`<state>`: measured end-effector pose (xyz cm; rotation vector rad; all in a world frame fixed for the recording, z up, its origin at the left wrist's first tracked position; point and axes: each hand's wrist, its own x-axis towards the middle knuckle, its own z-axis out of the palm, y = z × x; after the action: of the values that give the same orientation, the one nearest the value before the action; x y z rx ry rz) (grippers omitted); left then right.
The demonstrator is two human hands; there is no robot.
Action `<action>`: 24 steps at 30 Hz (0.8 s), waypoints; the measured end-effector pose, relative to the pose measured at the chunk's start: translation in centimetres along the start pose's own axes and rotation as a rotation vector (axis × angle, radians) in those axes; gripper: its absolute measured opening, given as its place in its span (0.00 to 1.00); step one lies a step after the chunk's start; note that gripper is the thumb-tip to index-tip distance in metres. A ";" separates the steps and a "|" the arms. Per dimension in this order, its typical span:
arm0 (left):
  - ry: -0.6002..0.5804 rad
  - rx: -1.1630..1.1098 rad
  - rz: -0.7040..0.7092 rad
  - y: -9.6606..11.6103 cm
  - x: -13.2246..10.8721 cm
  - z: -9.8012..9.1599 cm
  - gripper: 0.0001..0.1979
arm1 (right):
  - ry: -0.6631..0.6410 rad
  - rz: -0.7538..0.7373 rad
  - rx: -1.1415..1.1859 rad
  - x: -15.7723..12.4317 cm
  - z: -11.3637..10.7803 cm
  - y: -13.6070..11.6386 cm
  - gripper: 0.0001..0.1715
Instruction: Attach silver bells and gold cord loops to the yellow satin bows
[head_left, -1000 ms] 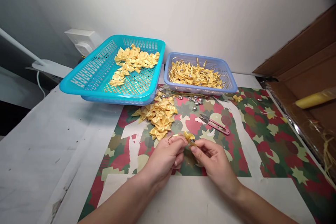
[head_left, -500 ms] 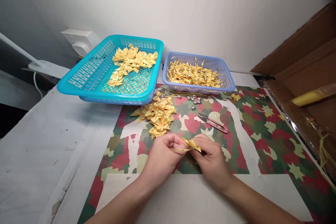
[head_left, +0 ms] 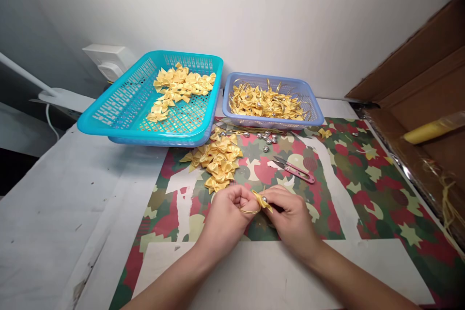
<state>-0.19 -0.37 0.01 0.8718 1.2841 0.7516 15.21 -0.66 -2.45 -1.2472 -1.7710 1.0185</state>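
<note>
Between both hands is a small yellow ribbon bow (head_left: pixel 262 200) with a silver jingle bell (head_left: pixel 265 199) at its middle. My left hand (head_left: pixel 232 210) is closed at the bow's left side, and a loop of gold cord (head_left: pixel 250 211) comes out below its fingers. My right hand (head_left: pixel 292 213) pinches at the right side of the bow, next to the bell; its fingertips are partly hidden. A pile of yellow bows (head_left: pixel 221 160) lies just beyond my left hand. Pink-handled thread snips (head_left: pixel 296 172) lie beyond my right hand.
A turquoise basket (head_left: pixel 119 123) with yellow bows stands at the back left. Beside it, a blue-violet basket (head_left: pixel 316 116) holds bows with cords and bells. Loose silver bells (head_left: pixel 267 138) and gold cords (head_left: pixel 240 129) lie before it. A cardboard box (head_left: pixel 410 82) borders the right.
The bow has turned between my fingers, so the silver bell on it now shows. Both hands stay in nearly the same place.
</note>
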 end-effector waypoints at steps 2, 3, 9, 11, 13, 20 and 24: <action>0.000 0.004 0.006 -0.1 0.0 -0.1 0.05 | -0.002 0.002 -0.001 0.1 0.0 0.0 0.15; 0.001 0.008 0.011 -0.1 0.0 -0.1 0.06 | -0.002 0.005 -0.003 0.1 0.0 0.0 0.15; -0.012 0.021 0.031 -0.1 0.2 -0.1 0.06 | -0.003 0.019 -0.007 0.0 0.1 0.0 0.15; -0.017 0.018 0.035 0.0 0.2 -0.1 0.08 | 0.001 0.026 -0.006 0.0 0.1 0.1 0.16; -0.017 0.013 0.034 0.0 0.2 -0.1 0.08 | 0.008 0.029 -0.006 0.0 0.2 0.1 0.16; -0.047 -0.008 0.012 0.0 0.3 -0.2 0.13 | 0.012 0.017 -0.017 0.2 0.1 0.2 0.13; -0.078 0.009 0.016 0.0 0.4 -0.5 0.12 | -0.011 0.019 -0.010 0.2 -0.1 -0.1 0.12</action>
<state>-0.65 0.02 -0.20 0.9112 1.2137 0.7185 15.18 -0.49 -2.26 -1.2693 -1.7779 1.0299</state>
